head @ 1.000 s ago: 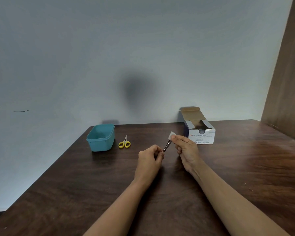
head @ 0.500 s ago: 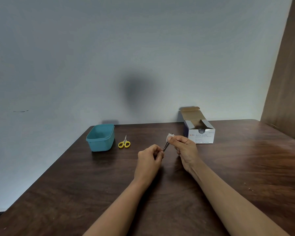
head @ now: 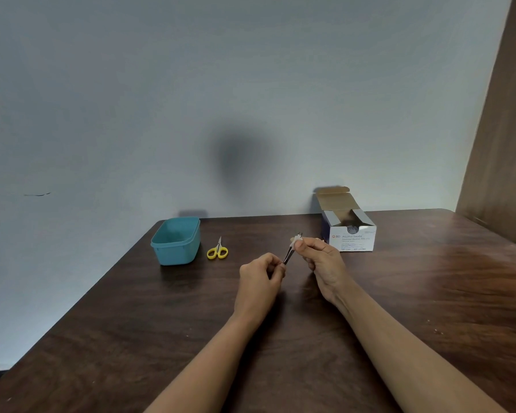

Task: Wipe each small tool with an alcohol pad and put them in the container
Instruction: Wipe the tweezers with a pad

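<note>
Table (head: 429,293): dark brown wood, set against a pale grey-blue wall (head: 191,99); a brown panel (head: 501,138) stands at the far right.
Left hand (head: 259,277): fingers curled and clamped on the lower end of a thin metal tool (head: 289,254), above the middle of the table.
Tool's lie: slanted between the two hands, tip up and to the right; its exact kind is too small to tell.
Right hand (head: 322,263): fingers and thumb pinched on a white alcohol pad (head: 295,241) folded around the tool's upper end.
Container (head: 176,254): teal, open-topped, on the table at the far left.
Scissors (head: 217,250): yellow-handled, flat on the table just right of the container, not touching it.
Box (head: 352,236): white alcohol-swab carton, flap up, behind the right hand.
</note>
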`<state>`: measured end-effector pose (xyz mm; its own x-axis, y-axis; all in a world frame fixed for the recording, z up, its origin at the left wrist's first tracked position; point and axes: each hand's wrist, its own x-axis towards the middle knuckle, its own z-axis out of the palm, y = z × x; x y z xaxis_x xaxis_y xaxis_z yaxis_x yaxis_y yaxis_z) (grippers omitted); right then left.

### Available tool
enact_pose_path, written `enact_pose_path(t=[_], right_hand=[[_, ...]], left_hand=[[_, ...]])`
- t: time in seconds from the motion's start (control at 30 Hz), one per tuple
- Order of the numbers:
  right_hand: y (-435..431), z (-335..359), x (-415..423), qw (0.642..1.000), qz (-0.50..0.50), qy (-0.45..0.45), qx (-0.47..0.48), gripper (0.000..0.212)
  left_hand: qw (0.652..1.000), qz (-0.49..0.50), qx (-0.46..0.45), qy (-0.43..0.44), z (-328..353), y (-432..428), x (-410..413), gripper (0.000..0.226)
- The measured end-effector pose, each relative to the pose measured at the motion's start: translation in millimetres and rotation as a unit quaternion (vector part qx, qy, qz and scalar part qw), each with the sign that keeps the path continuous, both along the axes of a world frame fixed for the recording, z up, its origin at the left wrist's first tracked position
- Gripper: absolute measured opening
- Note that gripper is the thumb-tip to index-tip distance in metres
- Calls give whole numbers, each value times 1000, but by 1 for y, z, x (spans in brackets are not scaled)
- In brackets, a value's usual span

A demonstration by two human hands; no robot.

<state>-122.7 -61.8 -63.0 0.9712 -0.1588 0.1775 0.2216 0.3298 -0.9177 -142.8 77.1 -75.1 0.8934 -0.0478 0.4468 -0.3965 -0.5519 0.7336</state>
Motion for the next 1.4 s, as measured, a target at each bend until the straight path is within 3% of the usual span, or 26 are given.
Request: enact_pose_path(t=[0.33, 0.5, 1.07, 1.4], right_hand=[[2, -2, 1, 1000, -17, 19, 0, 9], [2, -4, 2, 999, -14, 18, -44, 3], [11, -16, 6, 975, -23, -53, -214, 14], [14, -17, 6, 960, -26, -25, -278, 9]], left_hand=[[1000, -6, 11, -1, 1, 0, -1, 9], [1000, 0, 12, -4, 0, -1, -1, 9], [1000, 15, -2, 0, -3, 4, 3, 11], [1000, 28, 4, 3, -4, 7, 5, 8]])
